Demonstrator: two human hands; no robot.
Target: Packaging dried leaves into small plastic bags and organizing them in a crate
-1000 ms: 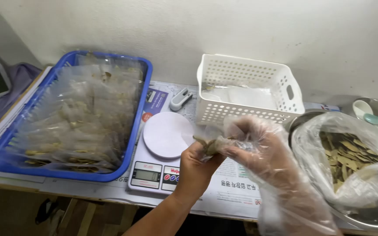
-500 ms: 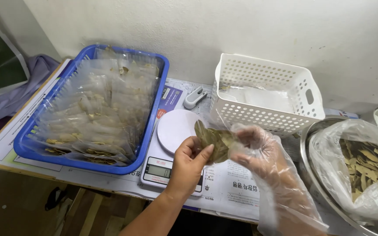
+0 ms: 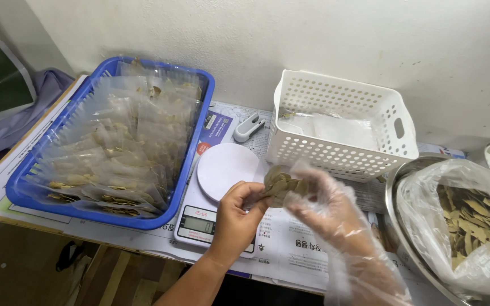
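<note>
Both hands (image 3: pixel 279 207) gripping dried leaves (image 3: pixel 279 184), right fingertips blurred by plastic glove (image 3: pixel 335 221)

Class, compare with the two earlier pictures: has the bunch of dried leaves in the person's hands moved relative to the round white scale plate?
Yes. The dried leaves, held between left hand and gloved right hand, have come leftward, now at the scale plate's right rim; earlier they were clear of it.

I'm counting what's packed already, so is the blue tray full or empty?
Full: the blue tray is packed edge to edge with overlapping clear packets of dried leaves.
</note>
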